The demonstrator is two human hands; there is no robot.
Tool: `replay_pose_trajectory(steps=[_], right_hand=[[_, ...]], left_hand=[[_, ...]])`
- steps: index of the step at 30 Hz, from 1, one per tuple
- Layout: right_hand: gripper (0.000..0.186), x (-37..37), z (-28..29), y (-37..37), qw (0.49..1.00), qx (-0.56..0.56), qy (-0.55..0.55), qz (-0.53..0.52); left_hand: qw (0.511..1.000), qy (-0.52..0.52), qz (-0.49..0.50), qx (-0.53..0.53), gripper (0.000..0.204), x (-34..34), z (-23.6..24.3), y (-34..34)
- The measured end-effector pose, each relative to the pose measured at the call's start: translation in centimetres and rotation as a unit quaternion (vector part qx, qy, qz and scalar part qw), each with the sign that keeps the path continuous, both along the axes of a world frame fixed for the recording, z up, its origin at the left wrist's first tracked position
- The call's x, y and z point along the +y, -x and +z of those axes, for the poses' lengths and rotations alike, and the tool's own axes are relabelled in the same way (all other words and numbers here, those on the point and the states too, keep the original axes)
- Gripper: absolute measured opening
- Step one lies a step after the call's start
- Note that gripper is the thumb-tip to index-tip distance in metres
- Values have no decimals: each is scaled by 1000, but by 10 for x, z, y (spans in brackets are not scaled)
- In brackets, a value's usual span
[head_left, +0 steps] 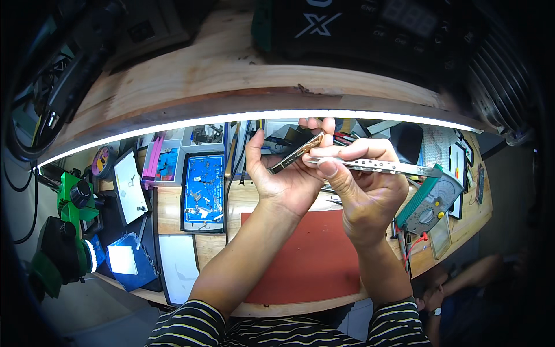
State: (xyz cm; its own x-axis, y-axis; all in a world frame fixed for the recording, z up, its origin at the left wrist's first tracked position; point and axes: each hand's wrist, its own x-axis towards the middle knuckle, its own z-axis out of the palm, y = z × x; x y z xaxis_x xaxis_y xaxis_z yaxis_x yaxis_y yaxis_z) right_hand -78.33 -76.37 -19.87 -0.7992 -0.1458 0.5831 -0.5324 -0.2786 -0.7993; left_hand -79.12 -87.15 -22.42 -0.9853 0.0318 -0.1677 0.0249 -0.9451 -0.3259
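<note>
My left hand (283,186) is raised over the bench, palm up, with its fingers curled round a thin phone (293,155). The phone is tilted and seen nearly edge-on, with small holes in its dark edge and a copper-coloured part towards its upper end. Between the thumb and fingers of my right hand (374,194) lies a pair of silver tweezers (381,166) with a row of holes along the metal. The tweezer tips are at the phone's edge; whether they touch it I cannot tell.
Below my hands lies a red mat (306,260). At right stands a multimeter (426,215); at left, a blue parts tray (204,185) and a green-black microscope (75,199). A lit shelf edge (243,116) crosses above. Another person's hands (433,299) show at lower right.
</note>
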Motion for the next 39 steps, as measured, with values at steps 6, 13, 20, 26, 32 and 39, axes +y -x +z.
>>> replay_pose_trajectory(steps=[6,13,20,26,32,39], right_hand=[[22,-1,-2,-3,997,43,-44,-40],[21,0,-2,-3,996,48,-64,-36],[22,-3,-5,-3,998,44,-29,-25],[20,-2,-3,-3,995,72,-59,-34],[20,-3,-3,-3,996,69,-39,-29],[19,-4,-3,-2,997,59,-37,-26]], left_hand=[[999,-33,-8,-15,58,1,3,-1],[1000,23,10,16,58,2,1,-1],[999,30,16,6,57,3,0,0],[1000,10,5,9,59,1,-1,0],[999,9,-3,41,59,1,-5,0],[998,55,13,27,60,1,-4,-1]])
